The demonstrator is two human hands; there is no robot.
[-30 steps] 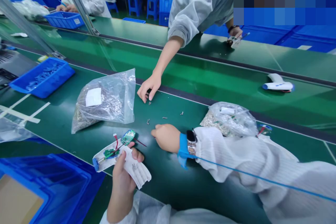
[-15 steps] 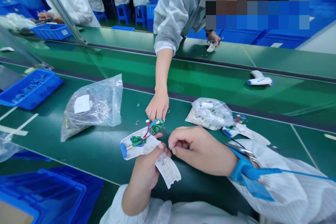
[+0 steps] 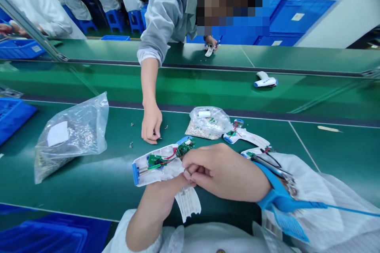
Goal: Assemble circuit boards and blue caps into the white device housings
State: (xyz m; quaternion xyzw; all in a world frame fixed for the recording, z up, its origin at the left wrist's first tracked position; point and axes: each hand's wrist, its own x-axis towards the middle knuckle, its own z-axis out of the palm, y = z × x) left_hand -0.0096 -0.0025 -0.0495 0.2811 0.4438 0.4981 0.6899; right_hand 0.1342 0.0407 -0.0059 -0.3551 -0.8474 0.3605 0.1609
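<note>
My left hand (image 3: 162, 193) is closed around a white pistol-shaped plastic housing half (image 3: 169, 170) with a blue end. Inside it lie green circuit boards (image 3: 184, 147) joined by red, black and green wires. My right hand (image 3: 219, 172) is over the housing where its handle begins, with thumb and fingers pinched together close to my left thumb. Whatever the pinch holds is hidden. A blue wrist strap (image 3: 279, 195) circles my right wrist, and a shiny metal tool (image 3: 274, 168) shows beside it, partly hidden.
A co-worker's hand (image 3: 152, 124) pinches at the table just beyond the housing, near small screws (image 3: 131, 145). Bags of small parts stand left (image 3: 74, 134) and centre (image 3: 208, 122). More housing halves (image 3: 252, 137) lie right. A blue tray (image 3: 14, 116) sits far left.
My view has swung right. My right hand has moved left onto the housing, and the upper board now lies closer to the shell. The co-worker's hand has drawn back from the housing.
</note>
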